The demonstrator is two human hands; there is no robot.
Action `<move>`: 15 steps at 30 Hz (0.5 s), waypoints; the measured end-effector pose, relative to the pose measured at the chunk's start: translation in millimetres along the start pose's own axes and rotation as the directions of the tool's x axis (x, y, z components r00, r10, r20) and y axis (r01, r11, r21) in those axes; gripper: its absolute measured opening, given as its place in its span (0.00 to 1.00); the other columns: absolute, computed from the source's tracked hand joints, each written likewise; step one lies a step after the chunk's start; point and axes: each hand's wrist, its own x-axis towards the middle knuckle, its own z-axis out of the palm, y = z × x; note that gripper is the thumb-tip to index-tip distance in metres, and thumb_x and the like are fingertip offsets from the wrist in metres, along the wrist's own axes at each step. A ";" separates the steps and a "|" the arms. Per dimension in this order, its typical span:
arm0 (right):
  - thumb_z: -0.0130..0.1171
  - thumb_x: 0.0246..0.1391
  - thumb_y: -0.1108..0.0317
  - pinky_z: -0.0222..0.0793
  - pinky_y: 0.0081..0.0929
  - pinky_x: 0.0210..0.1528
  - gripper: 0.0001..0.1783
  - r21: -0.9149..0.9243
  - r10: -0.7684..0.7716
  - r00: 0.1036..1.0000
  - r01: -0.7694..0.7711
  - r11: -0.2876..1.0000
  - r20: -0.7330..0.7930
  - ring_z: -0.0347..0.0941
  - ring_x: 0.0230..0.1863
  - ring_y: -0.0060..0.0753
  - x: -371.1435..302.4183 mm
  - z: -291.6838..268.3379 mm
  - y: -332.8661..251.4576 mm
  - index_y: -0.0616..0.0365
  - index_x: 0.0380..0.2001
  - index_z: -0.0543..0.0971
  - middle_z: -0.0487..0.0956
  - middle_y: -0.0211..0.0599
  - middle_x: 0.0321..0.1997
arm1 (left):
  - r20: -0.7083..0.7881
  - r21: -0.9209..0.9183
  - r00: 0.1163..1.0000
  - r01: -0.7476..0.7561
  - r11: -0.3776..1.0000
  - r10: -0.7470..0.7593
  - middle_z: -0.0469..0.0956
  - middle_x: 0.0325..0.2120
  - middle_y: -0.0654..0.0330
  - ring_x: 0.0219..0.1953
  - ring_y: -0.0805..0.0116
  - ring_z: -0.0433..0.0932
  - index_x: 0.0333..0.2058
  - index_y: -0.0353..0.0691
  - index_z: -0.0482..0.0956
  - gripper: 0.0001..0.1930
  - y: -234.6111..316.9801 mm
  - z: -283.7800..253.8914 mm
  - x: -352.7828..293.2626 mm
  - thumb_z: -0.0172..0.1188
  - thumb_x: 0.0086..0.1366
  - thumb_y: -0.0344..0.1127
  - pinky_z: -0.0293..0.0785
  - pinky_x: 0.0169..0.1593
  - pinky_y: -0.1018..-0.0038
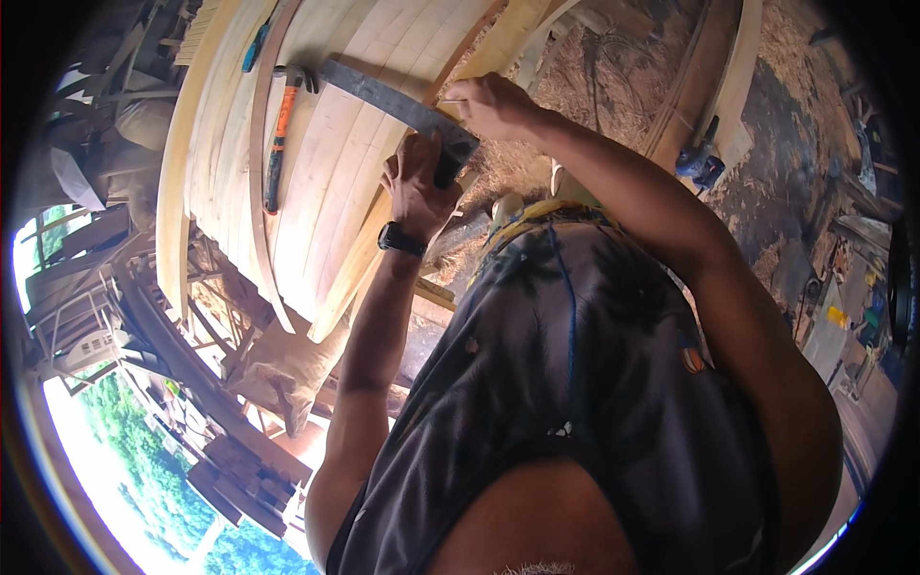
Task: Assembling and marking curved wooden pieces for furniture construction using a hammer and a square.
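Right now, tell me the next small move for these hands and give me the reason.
I would probably bring the thin pale stick in the right hand to the edge of the metal square: the square extends over the pale boards, the left hand holds it near its corner, and the right hand is close beside that corner.

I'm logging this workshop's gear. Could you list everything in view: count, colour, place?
square: one, grey, over the boards' near edge
boards: several, pale, side by side, upper left
hammer: one, orange and black, on the boards
curved strip: one, brown, left of the hammer
small tool: one, teal, kind unclear, left of the strip
power tool: one, dark blue, right
shavings: many, tan, ground, top centre
greenery: uncounted, green, lower left
clutter: uncounted, mixed, along both rims
clothing: dark, on the torso
watch: one, black, left wrist
left hand: one, bare, at the square's corner
right hand: one, bare, beside the square
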 end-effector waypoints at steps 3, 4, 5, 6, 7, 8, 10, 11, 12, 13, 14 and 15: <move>0.55 0.58 0.69 0.79 0.48 0.44 0.12 -0.081 0.015 0.994 -0.007 0.997 0.105 0.83 0.39 0.59 10.2 2.6 -11.6 0.58 0.42 0.83 0.85 0.54 0.36 | 0.010 -0.019 0.999 0.047 0.999 -0.046 0.68 0.62 0.54 0.60 0.44 0.65 0.64 0.53 0.75 0.42 1.8 -1.1 -0.6 0.69 0.44 0.37 0.59 0.63 0.48; 0.55 0.58 0.69 0.79 0.48 0.44 0.12 -0.082 0.008 0.994 0.001 0.997 0.112 0.83 0.39 0.59 11.5 1.6 -14.5 0.58 0.42 0.83 0.85 0.54 0.36 | 0.024 -0.019 0.997 0.067 0.998 -0.067 0.67 0.63 0.54 0.59 0.44 0.65 0.64 0.53 0.75 0.42 3.8 -3.0 -0.3 0.69 0.44 0.37 0.59 0.63 0.48; 0.56 0.53 0.69 0.79 0.48 0.43 0.11 -0.100 -0.039 0.993 0.050 0.994 0.108 0.83 0.38 0.58 12.0 1.7 -17.0 0.59 0.38 0.83 0.84 0.55 0.35 | 0.016 -0.019 0.997 0.079 0.997 -0.079 0.67 0.63 0.54 0.59 0.44 0.65 0.64 0.53 0.75 0.42 2.2 -2.8 -2.3 0.69 0.44 0.37 0.59 0.63 0.48; 0.58 0.48 0.69 0.79 0.49 0.42 0.10 -0.118 -0.086 0.991 0.098 0.988 0.105 0.83 0.37 0.58 12.2 1.4 -19.2 0.59 0.34 0.82 0.84 0.57 0.34 | 0.027 -0.025 0.997 0.078 0.997 -0.077 0.67 0.63 0.55 0.59 0.43 0.65 0.64 0.53 0.75 0.42 -0.2 -2.4 -2.5 0.69 0.43 0.37 0.60 0.62 0.48; 0.58 0.48 0.69 0.79 0.49 0.42 0.10 -0.118 -0.096 0.989 0.109 0.987 0.114 0.83 0.37 0.58 9.4 -1.0 -20.0 0.59 0.34 0.82 0.84 0.57 0.34 | 0.038 -0.031 0.996 0.076 0.997 -0.075 0.67 0.63 0.56 0.58 0.43 0.65 0.64 0.53 0.75 0.42 -2.4 -1.9 -2.8 0.69 0.43 0.36 0.60 0.62 0.48; 0.58 0.48 0.70 0.79 0.49 0.42 0.10 -0.169 -0.113 0.978 0.143 0.975 0.176 0.83 0.37 0.57 4.2 -6.7 -20.1 0.61 0.33 0.82 0.84 0.56 0.33 | 0.030 -0.033 0.996 0.086 0.996 -0.085 0.67 0.63 0.56 0.58 0.43 0.65 0.64 0.53 0.75 0.42 -3.0 -0.3 -2.4 0.69 0.43 0.36 0.60 0.62 0.48; 0.58 0.47 0.70 0.79 0.49 0.41 0.10 -0.219 -0.134 0.962 0.188 0.957 0.239 0.83 0.37 0.57 -2.7 -19.1 -20.9 0.62 0.33 0.82 0.84 0.55 0.32 | 0.040 -0.031 0.996 0.081 0.996 -0.080 0.67 0.62 0.57 0.57 0.43 0.65 0.63 0.54 0.75 0.43 -1.7 0.0 -0.7 0.68 0.42 0.36 0.62 0.61 0.48; 0.57 0.51 0.71 0.80 0.50 0.41 0.10 -0.253 -0.140 0.953 0.210 0.944 0.269 0.83 0.36 0.57 -5.3 -27.2 -21.9 0.61 0.35 0.82 0.84 0.57 0.32 | 0.032 -0.032 0.996 0.084 0.996 -0.083 0.67 0.62 0.57 0.57 0.43 0.65 0.63 0.54 0.75 0.43 -3.8 2.1 -2.0 0.68 0.42 0.36 0.62 0.61 0.48; 0.55 0.54 0.72 0.80 0.50 0.41 0.10 -0.286 -0.144 0.944 0.232 0.930 0.297 0.84 0.35 0.56 -5.2 -33.5 -24.1 0.61 0.37 0.82 0.83 0.59 0.33 | 0.029 -0.018 0.997 0.075 0.997 -0.074 0.68 0.62 0.57 0.57 0.43 0.65 0.63 0.53 0.76 0.43 -6.4 3.3 -3.7 0.69 0.41 0.35 0.62 0.61 0.47; 0.55 0.54 0.72 0.80 0.50 0.41 0.10 -0.289 -0.149 0.943 0.238 0.927 0.297 0.84 0.35 0.56 0.0 -35.5 -28.5 0.61 0.37 0.82 0.83 0.59 0.33 | 0.027 -0.003 0.998 0.065 0.998 -0.065 0.68 0.62 0.57 0.57 0.43 0.65 0.63 0.53 0.76 0.43 -9.0 4.3 -5.5 0.69 0.41 0.35 0.63 0.61 0.47; 0.55 0.54 0.72 0.79 0.50 0.41 0.10 -0.297 -0.093 0.953 0.181 0.938 0.287 0.84 0.36 0.56 7.5 -37.7 -36.8 0.60 0.37 0.82 0.83 0.59 0.33 | 0.020 -0.005 0.998 0.064 0.998 -0.064 0.68 0.62 0.57 0.57 0.43 0.65 0.63 0.53 0.76 0.43 -9.4 5.4 -5.8 0.69 0.41 0.35 0.63 0.61 0.47; 0.55 0.54 0.72 0.79 0.50 0.41 0.10 -0.302 -0.037 0.961 0.123 0.945 0.275 0.84 0.36 0.55 12.7 -38.4 -43.2 0.60 0.37 0.82 0.83 0.58 0.33 | 0.018 -0.005 0.998 0.063 0.998 -0.063 0.68 0.62 0.57 0.57 0.43 0.65 0.63 0.53 0.76 0.42 -10.0 6.2 -6.4 0.69 0.41 0.35 0.63 0.61 0.47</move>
